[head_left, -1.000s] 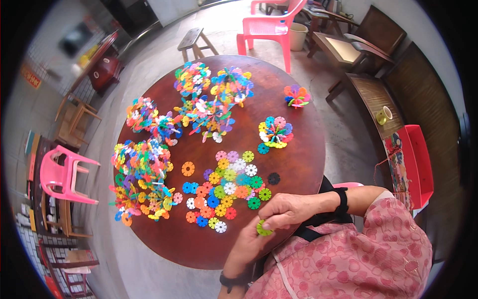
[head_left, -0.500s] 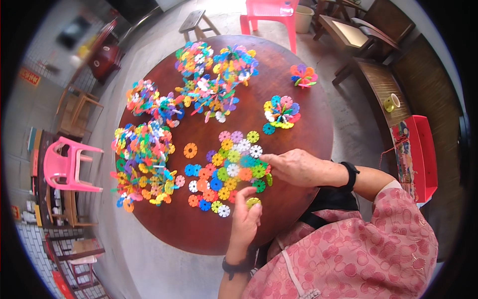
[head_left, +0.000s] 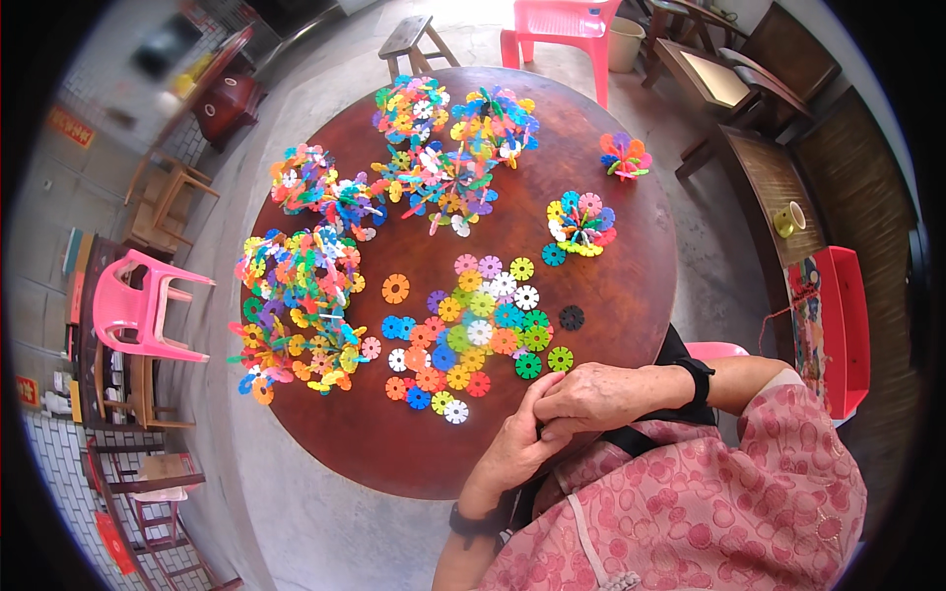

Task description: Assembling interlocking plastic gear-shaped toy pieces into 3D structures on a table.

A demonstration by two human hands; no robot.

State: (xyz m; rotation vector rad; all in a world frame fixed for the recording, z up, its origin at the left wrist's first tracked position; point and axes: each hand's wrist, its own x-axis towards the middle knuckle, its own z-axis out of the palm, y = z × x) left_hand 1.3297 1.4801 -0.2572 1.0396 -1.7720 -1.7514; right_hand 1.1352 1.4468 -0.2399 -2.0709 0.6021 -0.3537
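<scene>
My left hand (head_left: 514, 449) and my right hand (head_left: 603, 396) meet at the near right edge of the round table. The right one's fingers curl over the left one's fingertips; both look closed. Whatever may lie between them is hidden. Just beyond the fingers lie a yellow-green notched plastic disc (head_left: 560, 359) and a green disc (head_left: 528, 365). A black disc (head_left: 572, 317) rests a little farther off. To their left spreads a flat patch of loose flower-shaped discs in many colours, among them a white disc (head_left: 455, 412) and an orange disc (head_left: 395, 288).
Built clusters of interlocked discs, such as a tall one (head_left: 301, 276), stand along the left and far side of the table (head_left: 394, 453). Two small flower-like ones (head_left: 581, 225) stand at the right. Around it are pink chairs (head_left: 148, 300), a wooden stool (head_left: 409, 39) and a bench with a cup (head_left: 788, 220).
My right hand has drawn back from the loose discs to my left hand, and the two now touch. The black disc has come into view. My view has shifted slightly.
</scene>
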